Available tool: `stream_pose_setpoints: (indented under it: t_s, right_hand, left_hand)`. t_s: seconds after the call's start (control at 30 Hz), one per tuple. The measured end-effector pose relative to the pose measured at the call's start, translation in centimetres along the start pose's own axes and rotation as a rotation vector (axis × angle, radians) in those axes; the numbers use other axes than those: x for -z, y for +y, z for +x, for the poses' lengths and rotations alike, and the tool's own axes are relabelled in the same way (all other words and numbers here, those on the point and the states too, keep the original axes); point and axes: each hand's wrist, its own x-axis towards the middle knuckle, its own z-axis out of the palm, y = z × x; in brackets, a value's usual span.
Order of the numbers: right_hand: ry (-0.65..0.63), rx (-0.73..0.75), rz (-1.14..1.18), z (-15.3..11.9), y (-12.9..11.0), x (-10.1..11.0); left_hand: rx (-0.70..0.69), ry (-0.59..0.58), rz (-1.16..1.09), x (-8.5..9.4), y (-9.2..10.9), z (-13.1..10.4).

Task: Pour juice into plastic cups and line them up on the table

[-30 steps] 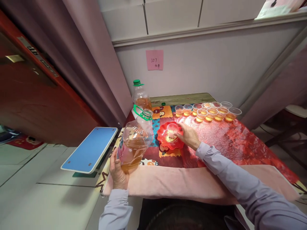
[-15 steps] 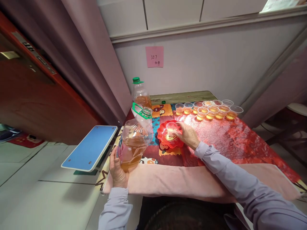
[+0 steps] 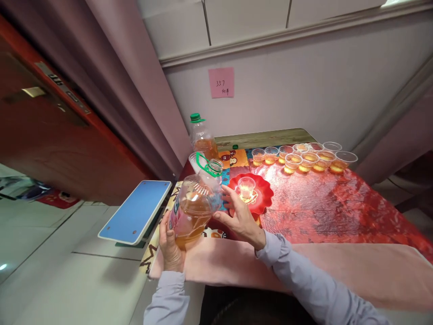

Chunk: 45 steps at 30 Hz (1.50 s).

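A large clear plastic bottle (image 3: 193, 212) of amber liquid stands uncapped near the front left of the table, with a green handle ring at its neck. My left hand (image 3: 172, 247) is wrapped round its lower left side. My right hand (image 3: 241, 220) is open beside the bottle's right side, thumb and fingers apart; whether its fingertips touch the plastic I cannot tell. Just beyond that hand a clear plastic cup (image 3: 246, 186) stands in a red scalloped dish (image 3: 264, 193). The cup looks empty.
Several clear cups (image 3: 310, 161) holding yellow liquid stand in rows at the back right. Another bottle (image 3: 203, 145) with a green cap is behind mine. A small green cap (image 3: 235, 146) lies at the back. A pink towel (image 3: 237, 262) covers the front edge; a blue board (image 3: 137, 212) is left.
My right hand has let go of the cup in the red dish and moved left to the bottle, its fingers opening. My left hand remains on the bottle. The view has shifted slightly.
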Motion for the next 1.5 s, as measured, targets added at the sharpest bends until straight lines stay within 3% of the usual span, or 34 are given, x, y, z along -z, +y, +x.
stream_pose_setpoints:
  t_s: [0.1,0.3,0.5,0.73,0.93,1.2,1.4,1.5]
  right_hand:
    - [-0.033,-0.064,0.177,0.7,0.5,-1.0]
    - [-0.027,-0.177,0.278,1.2,0.9,0.0]
    - [-0.019,-0.227,0.319,0.8,0.4,0.7]
    - [0.007,-0.230,0.357,0.6,0.7,0.4]
    - [0.043,-0.259,0.438,0.5,0.2,0.1]
    - [-0.008,-0.198,0.627,0.1,-0.5,-0.5]
    - [0.016,-0.247,0.568,0.0,0.8,-1.1]
    - [0.018,-0.252,0.596,0.0,0.8,-1.1]
  left_hand:
    - [0.031,0.002,-0.078,0.2,-0.3,-0.2]
    - [0.058,0.016,-0.127,-0.3,0.7,-1.1]
    - [0.337,0.179,-0.206,-1.0,2.3,-0.1]
    - [0.506,0.216,-0.227,-1.8,2.3,0.8]
    - [0.497,0.233,-0.187,-1.9,3.2,1.4]
    - [0.519,0.362,-0.190,-2.1,7.5,1.7]
    - [0.469,0.222,-0.141,-0.9,8.3,1.9]
    - [0.467,0.237,-0.137,-0.9,8.7,2.0]
